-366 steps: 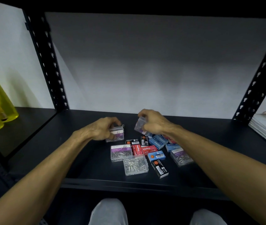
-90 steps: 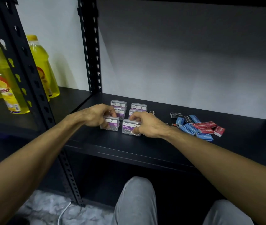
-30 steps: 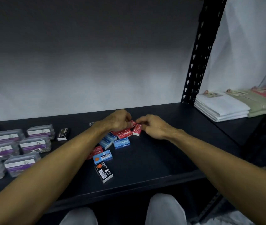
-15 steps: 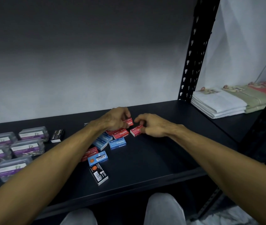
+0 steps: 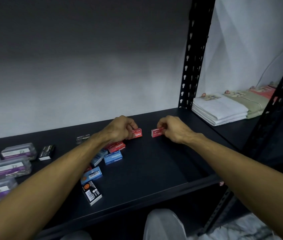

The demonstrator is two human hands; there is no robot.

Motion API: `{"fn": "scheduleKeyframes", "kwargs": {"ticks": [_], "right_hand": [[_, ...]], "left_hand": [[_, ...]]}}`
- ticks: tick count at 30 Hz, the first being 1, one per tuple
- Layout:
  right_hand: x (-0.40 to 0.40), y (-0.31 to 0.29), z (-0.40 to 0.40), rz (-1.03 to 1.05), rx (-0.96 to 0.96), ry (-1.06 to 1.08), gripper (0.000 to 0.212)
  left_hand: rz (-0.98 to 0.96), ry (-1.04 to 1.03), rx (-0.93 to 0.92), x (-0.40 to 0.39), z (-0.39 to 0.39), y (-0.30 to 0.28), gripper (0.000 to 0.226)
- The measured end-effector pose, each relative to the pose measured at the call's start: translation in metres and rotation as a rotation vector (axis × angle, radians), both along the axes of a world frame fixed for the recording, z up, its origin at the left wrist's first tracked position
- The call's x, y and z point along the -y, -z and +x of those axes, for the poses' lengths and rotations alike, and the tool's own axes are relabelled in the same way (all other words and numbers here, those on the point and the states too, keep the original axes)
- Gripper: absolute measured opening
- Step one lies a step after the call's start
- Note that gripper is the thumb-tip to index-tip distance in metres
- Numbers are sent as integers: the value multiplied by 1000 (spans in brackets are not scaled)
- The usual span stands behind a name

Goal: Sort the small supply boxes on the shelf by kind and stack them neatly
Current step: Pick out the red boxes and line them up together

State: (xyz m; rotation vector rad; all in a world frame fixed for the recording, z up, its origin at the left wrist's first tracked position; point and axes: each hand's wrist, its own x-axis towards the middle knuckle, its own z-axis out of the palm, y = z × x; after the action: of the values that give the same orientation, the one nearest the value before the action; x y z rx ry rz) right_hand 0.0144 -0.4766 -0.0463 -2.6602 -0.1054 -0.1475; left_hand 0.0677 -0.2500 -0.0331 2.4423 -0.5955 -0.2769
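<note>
Head view. My left hand (image 5: 121,129) pinches a red box (image 5: 136,133) of staples, fingers curled over its near end, and my right hand (image 5: 171,129) pinches a second red box (image 5: 157,132) the same way. The two boxes sit low over the shelf (image 5: 154,170), apart from each other, with a bare gap between my grips. I judge I have pulled the reds out of the mixed pile to start their own group, clear of the rest.

Just behind and below my left wrist lie more red boxes (image 5: 116,146), then the blue boxes (image 5: 113,157) toward me, and a black box (image 5: 92,193) nearest the shelf edge. Two more black boxes (image 5: 47,152) lie further left of that grip. The clear cases (image 5: 11,168) are already grouped far to the left.

Both forearms reach forward, knuckles up, wrists slightly bent in toward each other. Beyond my right hand, past the upright (image 5: 191,66), folded cloths (image 5: 220,110) rest on the next bay.
</note>
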Motion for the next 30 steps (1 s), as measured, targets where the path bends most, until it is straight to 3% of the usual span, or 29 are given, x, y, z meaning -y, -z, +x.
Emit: {"fn": "scheduleKeyframes", "kwargs": {"ticks": [10, 25, 30], "right_hand": [[51, 9, -1, -17, 84, 170, 26], [65, 8, 4, -28, 107, 156, 28], [64, 6, 1, -75, 83, 161, 40]], "left_hand": [[-22, 84, 101, 66, -4, 11, 25], [-25, 64, 165, 92, -4, 11, 22], [-7, 59, 159, 86, -6, 9, 37]]}}
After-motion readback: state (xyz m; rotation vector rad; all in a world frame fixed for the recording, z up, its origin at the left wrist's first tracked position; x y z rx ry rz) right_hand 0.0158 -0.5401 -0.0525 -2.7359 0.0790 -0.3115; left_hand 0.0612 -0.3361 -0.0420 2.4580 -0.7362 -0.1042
